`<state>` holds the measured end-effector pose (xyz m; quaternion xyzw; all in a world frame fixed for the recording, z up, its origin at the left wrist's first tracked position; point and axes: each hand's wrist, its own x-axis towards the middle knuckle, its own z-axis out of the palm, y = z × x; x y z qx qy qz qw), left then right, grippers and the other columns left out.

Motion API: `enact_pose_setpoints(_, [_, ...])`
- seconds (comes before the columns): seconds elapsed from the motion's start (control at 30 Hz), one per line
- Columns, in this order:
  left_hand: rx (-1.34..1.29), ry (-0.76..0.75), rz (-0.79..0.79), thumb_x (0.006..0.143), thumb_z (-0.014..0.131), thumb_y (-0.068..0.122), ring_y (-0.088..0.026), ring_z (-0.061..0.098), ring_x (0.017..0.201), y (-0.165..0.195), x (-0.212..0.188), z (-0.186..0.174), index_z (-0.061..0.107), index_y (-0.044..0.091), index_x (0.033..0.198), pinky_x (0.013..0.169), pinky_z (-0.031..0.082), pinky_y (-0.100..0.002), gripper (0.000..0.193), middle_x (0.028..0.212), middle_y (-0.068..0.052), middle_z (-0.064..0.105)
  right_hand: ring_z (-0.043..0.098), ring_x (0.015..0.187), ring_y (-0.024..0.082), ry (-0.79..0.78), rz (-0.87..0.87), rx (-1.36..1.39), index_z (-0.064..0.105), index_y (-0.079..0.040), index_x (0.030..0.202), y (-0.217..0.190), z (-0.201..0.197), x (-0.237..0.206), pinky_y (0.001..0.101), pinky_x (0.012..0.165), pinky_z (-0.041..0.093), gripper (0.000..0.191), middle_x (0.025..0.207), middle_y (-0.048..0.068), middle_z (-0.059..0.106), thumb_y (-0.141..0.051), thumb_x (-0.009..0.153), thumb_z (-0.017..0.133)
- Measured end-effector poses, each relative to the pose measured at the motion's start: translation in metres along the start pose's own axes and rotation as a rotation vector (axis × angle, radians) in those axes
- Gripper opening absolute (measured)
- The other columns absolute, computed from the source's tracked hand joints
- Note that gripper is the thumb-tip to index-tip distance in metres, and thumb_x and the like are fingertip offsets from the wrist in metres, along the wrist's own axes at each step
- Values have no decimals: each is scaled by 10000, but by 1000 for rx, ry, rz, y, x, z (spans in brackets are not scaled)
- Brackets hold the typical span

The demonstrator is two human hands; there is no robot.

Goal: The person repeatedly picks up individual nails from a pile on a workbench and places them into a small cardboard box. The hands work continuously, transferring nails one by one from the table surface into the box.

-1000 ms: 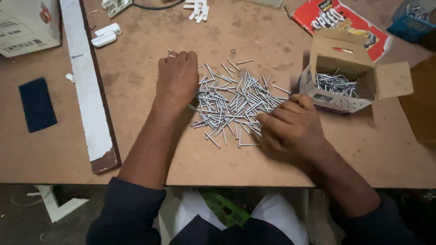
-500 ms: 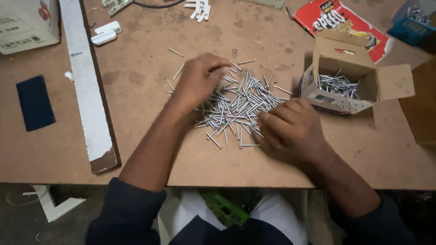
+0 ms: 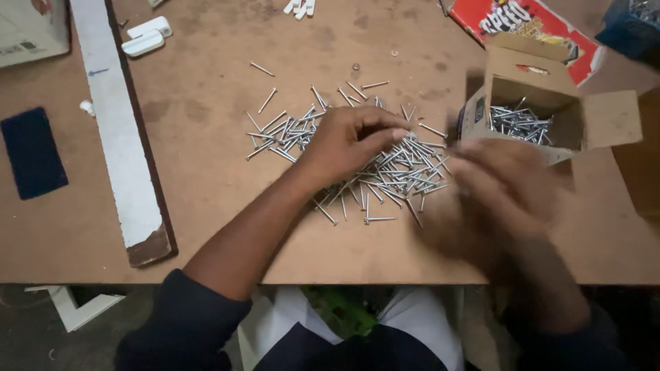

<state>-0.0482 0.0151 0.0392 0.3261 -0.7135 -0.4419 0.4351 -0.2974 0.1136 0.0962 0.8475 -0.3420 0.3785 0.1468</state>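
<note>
A heap of silver nails (image 3: 392, 168) lies spread on the brown tabletop (image 3: 206, 227). My left hand (image 3: 347, 141) rests on the middle of the heap with its fingers curled around some nails. Blurred by motion, my right hand (image 3: 502, 199) is raised off the heap's right side, just in front of a small open cardboard box (image 3: 615, 120). What it holds cannot be made out. More nails (image 3: 519, 124) lie inside that box.
A long white board (image 3: 117, 137) lies at the left, with a dark blue pad (image 3: 31, 152) beyond it. White plastic parts (image 3: 144, 36), a red packet (image 3: 529, 27), a blue box (image 3: 632, 24) and a pale carton (image 3: 27, 31) sit along the back.
My left hand slid right from the heap's left edge onto its middle, leaving nails spread at the left. My right hand lifted off the heap toward the box.
</note>
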Motion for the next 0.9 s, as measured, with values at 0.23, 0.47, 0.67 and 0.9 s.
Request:
enact_pose_setpoints(0.23, [621, 175, 316, 964, 708, 210, -280, 708, 869, 16, 3, -10, 749, 152, 1048, 720, 561, -412, 110, 948, -35, 728, 659, 1026, 331, 12, 205, -430, 712, -18, 1217, 29, -47, -21, 431, 865, 509, 359, 1190, 158, 701, -83, 873, 791])
enact_pose_setpoints(0.47, [582, 121, 339, 944, 717, 179, -281, 714, 884, 12, 2, -5, 737, 152, 1100, 739, 564, -412, 160, 957, -44, 719, 655, 1020, 290, -144, 200, -345, 729, -46, 1245, 31, -29, -10, 401, 868, 498, 302, 1198, 131, 719, -105, 956, 797])
enact_pose_setpoints(0.67, [401, -63, 235, 918, 734, 102, -230, 765, 948, 15, 8, 8, 721, 122, 1173, 814, 598, -345, 256, 1047, -61, 767, 664, 1015, 284, -130, -39, -74, 723, -50, 1072, 18, 16, 5, 443, 885, 486, 302, 1058, 97, 701, -70, 787, 822])
enact_pose_setpoints(0.9, [43, -255, 85, 965, 725, 94, -172, 810, 980, 13, 8, 23, 680, 110, 1216, 863, 633, -297, 255, 1024, -70, 808, 644, 953, 270, -222, -38, 62, 730, -26, 1080, 24, 22, -7, 425, 832, 477, 343, 1046, 95, 700, -82, 755, 828])
